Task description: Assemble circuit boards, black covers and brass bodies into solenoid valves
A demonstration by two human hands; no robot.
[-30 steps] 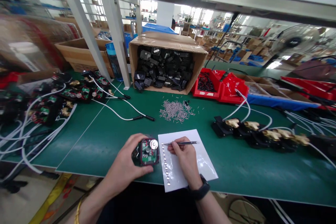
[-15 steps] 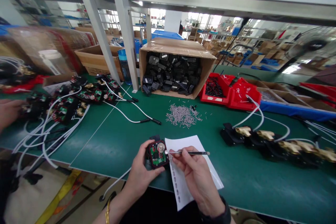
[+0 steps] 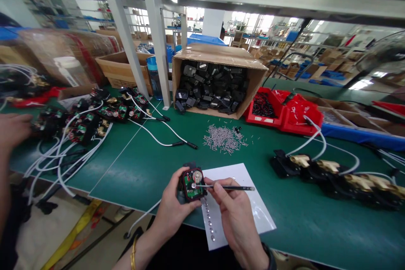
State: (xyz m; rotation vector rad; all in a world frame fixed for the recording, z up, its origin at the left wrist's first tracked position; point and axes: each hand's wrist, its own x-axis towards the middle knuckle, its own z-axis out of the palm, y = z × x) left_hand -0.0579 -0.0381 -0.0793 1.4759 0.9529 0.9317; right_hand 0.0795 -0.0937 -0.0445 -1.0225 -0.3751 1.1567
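My left hand (image 3: pixel 173 209) is wrapped around the edge of a small black housing with an open face, where a green circuit board (image 3: pixel 189 194) and a round brass-coloured part (image 3: pixel 198 176) show. In my right hand (image 3: pixel 232 209), pinched between thumb and fingers, are slim black tweezers (image 3: pixel 236 187). Their thin metal tip reaches over the board and meets a small shiny disc (image 3: pixel 193 185); whether the disc rests on the board cannot be made out. Under my right hand lies a white sheet (image 3: pixel 253 211) with a row of similar discs (image 3: pixel 209 223) along its left side.
A pile of small pins (image 3: pixel 224 138) lies ahead, before a carton (image 3: pixel 218 50) of black housings. Red bins (image 3: pixel 264 120) stand right of it. Brass-fitted units (image 3: pixel 329 165) line the right side; cabled boards (image 3: pixel 79 130) crowd the left, near another person's hand (image 3: pixel 14 128).
The tweezers' tip and the disc have moved left, from the housing's right edge to over the board. The other person's hand has shifted slightly. The whole view has drifted a little.
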